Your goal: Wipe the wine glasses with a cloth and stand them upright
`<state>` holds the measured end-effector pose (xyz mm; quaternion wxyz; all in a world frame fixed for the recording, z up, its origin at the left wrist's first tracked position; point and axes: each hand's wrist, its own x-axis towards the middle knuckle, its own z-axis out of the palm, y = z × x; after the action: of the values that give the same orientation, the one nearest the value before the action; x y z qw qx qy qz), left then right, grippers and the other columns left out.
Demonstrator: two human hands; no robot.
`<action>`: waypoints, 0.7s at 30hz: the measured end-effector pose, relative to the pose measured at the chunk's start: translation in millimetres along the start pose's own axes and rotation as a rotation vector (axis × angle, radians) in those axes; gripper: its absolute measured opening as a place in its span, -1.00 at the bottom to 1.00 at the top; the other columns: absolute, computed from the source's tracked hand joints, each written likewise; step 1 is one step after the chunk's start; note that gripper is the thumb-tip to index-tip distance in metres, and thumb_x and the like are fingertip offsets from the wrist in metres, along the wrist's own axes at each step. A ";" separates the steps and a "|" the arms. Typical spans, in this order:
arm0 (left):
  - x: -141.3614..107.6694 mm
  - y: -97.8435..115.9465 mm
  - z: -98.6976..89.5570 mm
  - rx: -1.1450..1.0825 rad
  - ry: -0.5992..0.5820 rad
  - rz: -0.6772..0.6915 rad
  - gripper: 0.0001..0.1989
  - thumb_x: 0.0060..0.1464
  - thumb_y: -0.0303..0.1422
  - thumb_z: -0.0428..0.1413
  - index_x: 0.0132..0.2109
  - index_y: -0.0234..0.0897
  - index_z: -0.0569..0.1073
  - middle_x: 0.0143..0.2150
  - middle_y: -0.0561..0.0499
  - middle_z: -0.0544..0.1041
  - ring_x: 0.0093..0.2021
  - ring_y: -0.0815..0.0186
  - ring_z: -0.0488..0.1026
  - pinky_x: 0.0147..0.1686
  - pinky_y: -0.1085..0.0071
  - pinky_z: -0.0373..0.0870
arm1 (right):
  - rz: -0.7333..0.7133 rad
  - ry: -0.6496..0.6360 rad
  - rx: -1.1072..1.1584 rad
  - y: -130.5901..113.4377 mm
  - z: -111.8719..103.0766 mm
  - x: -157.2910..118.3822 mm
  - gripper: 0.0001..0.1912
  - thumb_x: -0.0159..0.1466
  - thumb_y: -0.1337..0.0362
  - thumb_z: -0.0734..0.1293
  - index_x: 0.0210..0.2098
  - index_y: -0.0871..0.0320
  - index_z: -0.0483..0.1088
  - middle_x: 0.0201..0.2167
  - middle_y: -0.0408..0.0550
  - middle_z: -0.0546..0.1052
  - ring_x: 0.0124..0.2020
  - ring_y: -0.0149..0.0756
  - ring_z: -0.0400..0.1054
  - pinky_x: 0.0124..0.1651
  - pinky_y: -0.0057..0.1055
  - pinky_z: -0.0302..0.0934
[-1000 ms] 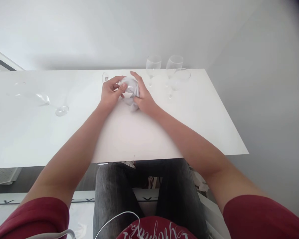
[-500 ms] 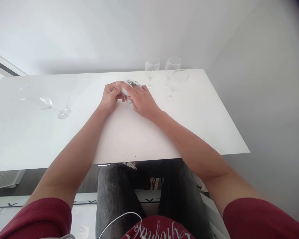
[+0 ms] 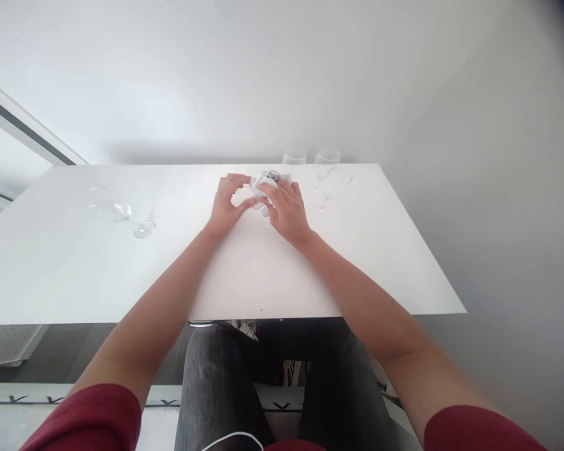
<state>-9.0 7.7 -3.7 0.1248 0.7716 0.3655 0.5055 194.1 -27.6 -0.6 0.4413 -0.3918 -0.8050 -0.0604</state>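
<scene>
Our right hand (image 3: 286, 207) is clamped around a clear glass (image 3: 257, 183) and a pale cloth (image 3: 266, 212) above the far side of a white table (image 3: 263, 269). The thumb and fingers of our left hand (image 3: 250, 191) curve apart beside them; we cannot tell whether they grip. Blur and fingers hide which way the glass points and its long axis. Leftward, a wine glass (image 3: 122, 211) lies aslant, foot nearest us; rightward, three stemmed glasses (image 3: 326, 164) stand upright. Below, V-shaped marks (image 3: 281, 406) line a pale strip (image 3: 98, 393); print at lower left is illegible.
</scene>
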 end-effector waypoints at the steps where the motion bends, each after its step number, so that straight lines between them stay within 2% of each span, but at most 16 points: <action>1: -0.6 -0.6 0.8 0.046 -0.051 0.022 -0.38 0.19 0.18 0.25 0.14 -0.21 0.58 0.10 -0.20 0.61 0.10 0.04 0.50 0.11 0.12 0.44 | -0.002 0.014 0.006 -0.9 -0.2 -0.2 -0.58 0.60 0.22 0.00 0.21 0.08 0.40 -0.13 0.12 0.61 0.00 -0.02 0.47 0.11 -0.14 0.16; 4: -2.3 -3.6 2.9 0.116 -0.105 -0.005 -0.43 0.25 0.14 0.22 0.12 -0.23 0.57 0.10 -0.21 0.62 0.16 -0.01 0.47 0.25 0.05 0.32 | -0.011 0.073 0.050 -3.6 -1.2 -0.5 -0.64 0.59 0.23 0.05 0.13 0.08 0.42 -0.18 0.09 0.62 -0.11 -0.04 0.47 0.04 -0.15 0.18; 7: -2.3 -7.6 2.1 0.063 -0.169 -0.066 -0.60 0.40 0.00 0.08 -0.11 -0.23 0.57 -0.14 -0.13 0.64 -0.08 0.10 0.51 0.11 0.14 0.35 | -0.005 0.132 0.124 -4.5 -3.4 -1.0 -0.67 0.56 0.22 0.08 0.13 0.08 0.40 -0.14 0.10 0.63 -0.16 -0.08 0.49 0.03 -0.12 0.23; 9: -1.3 -9.5 -0.7 0.013 -0.193 -0.132 -0.62 0.41 -0.05 0.06 -0.25 -0.22 0.52 -0.26 -0.08 0.60 -0.19 0.16 0.47 -0.01 0.22 0.36 | 0.044 0.193 0.160 -4.4 -6.0 -1.8 -0.68 0.54 0.23 0.09 0.12 0.06 0.40 -0.14 0.08 0.63 -0.17 -0.08 0.51 0.13 -0.02 0.24; 12: -0.2 -9.5 -6.4 -0.080 -0.078 -0.296 -0.61 0.39 -0.06 0.07 -0.32 -0.23 0.46 -0.25 -0.06 0.58 -0.20 0.21 0.44 -0.10 0.30 0.33 | 0.148 0.321 0.203 -8.4 -11.8 -3.1 -0.71 0.52 0.18 0.12 0.05 0.00 0.42 -0.15 0.04 0.62 -0.11 -0.04 0.54 0.31 0.16 0.17; 15: -0.7 -6.9 -9.7 -0.302 0.023 -0.394 -0.56 0.42 -0.01 0.05 -0.31 -0.24 0.48 -0.32 -0.03 0.53 -0.25 0.26 0.41 -0.14 0.33 0.31 | 0.330 0.397 0.354 -22.4 -18.0 -0.9 -0.69 0.51 0.08 0.19 0.14 -0.01 0.39 0.04 0.12 0.58 0.14 0.02 0.48 0.36 0.15 0.20; 17: -1.3 -4.8 -9.2 -0.506 -0.031 -0.375 -0.51 0.39 0.03 0.08 -0.34 -0.26 0.50 -0.40 -0.01 0.47 -0.32 0.28 0.37 -0.21 0.34 0.29 | 0.496 0.349 0.570 -35.4 -21.4 3.0 -0.54 0.47 0.04 0.26 0.30 -0.01 0.30 0.24 0.14 0.48 0.30 0.03 0.38 0.37 0.11 0.24; 19: -1.5 -3.2 -7.3 -0.681 -0.187 -0.350 -0.47 0.33 0.07 0.15 -0.41 -0.28 0.49 -0.45 -0.01 0.44 -0.39 0.30 0.34 -0.29 0.34 0.26 | 0.624 0.243 0.881 -47.0 -23.8 7.4 -0.39 0.44 0.04 0.26 0.43 -0.01 0.18 0.35 0.12 0.40 0.35 0.02 0.33 0.39 0.10 0.27; 21: -1.2 -2.4 -5.5 -0.809 -0.324 -0.363 -0.44 0.27 0.09 0.21 -0.46 -0.30 0.47 -0.48 -0.02 0.41 -0.45 0.32 0.31 -0.37 0.35 0.22 | 0.677 0.136 1.180 -53.7 -25.2 10.4 -0.26 0.38 0.09 0.25 0.51 -0.02 0.08 0.40 0.07 0.37 0.37 0.01 0.32 0.39 0.12 0.29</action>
<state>-15.1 7.5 -3.4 0.5571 0.6537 0.2438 0.4504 170.9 -69.6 35.8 0.6252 -0.3114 -0.5068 0.5053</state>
